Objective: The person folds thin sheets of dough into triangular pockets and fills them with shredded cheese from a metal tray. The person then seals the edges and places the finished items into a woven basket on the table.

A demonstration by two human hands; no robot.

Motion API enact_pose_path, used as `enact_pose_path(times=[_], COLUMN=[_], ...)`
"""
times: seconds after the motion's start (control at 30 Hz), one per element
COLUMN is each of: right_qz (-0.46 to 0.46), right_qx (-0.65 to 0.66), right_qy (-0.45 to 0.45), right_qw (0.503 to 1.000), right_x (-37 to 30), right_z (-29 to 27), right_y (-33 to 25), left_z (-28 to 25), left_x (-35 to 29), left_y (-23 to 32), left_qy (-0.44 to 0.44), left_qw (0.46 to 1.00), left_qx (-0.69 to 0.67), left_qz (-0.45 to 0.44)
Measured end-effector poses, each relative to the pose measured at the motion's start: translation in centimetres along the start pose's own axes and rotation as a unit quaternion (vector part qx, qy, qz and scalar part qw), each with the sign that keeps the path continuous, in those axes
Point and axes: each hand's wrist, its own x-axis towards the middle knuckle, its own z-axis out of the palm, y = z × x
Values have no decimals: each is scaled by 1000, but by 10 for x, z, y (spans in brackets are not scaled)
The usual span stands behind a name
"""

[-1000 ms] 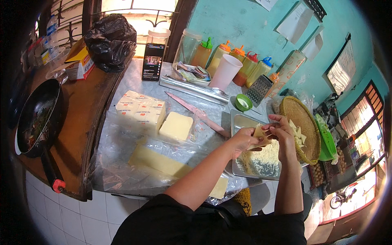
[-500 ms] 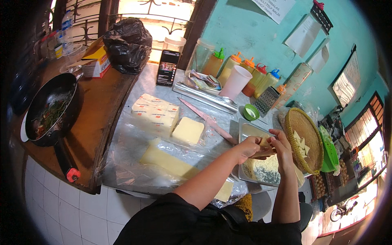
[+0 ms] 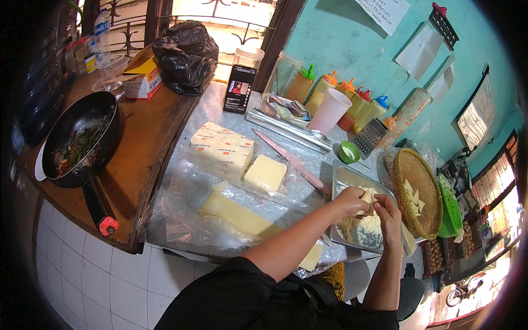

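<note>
Above a metal tray (image 3: 336, 179) with pale grated crumbs, both my hands meet around a small folded piece of pale dough (image 3: 367, 203). My left hand (image 3: 350, 202) closes on one side of it, and the fingers of my right hand (image 3: 388, 213) pinch the other. A strip of pale dough (image 3: 236, 215) lies on clear plastic to the left. Behind that strip sit a pale yellow square block (image 3: 265, 172) and a larger block in printed wrapping (image 3: 221, 151). On the round woven basket tray (image 3: 432, 212) rest several pale triangular pieces (image 3: 413, 201).
A pink knife (image 3: 290, 159) lies behind the tray. Farther back stand a small green bowl (image 3: 348, 152), a grater (image 3: 370, 135), a foil roll (image 3: 289, 131), a white cup (image 3: 331, 110), squeeze bottles (image 3: 322, 91) and a phone (image 3: 240, 88). A black pan (image 3: 82, 140) occupies the wooden table.
The view has shifted, so the scene sits farther right. My fingers have drawn closer around the dough piece, which looks more compactly folded than before.
</note>
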Motion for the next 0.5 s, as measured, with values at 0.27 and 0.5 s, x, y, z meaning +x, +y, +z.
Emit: enact_pose_path(times=[0.27, 0.5], right_qz=[60, 89], right_qx=[-5, 308], right_qy=[70, -156], right_qw=[996, 934], right_x=[-23, -29], right_z=[-5, 25], right_y=[14, -5], left_z=[1, 5], left_x=[-1, -15], left_y=[2, 21], left_qy=[54, -17], left_qw=[988, 956], left_qx=[-138, -289], left_qz=[36, 40])
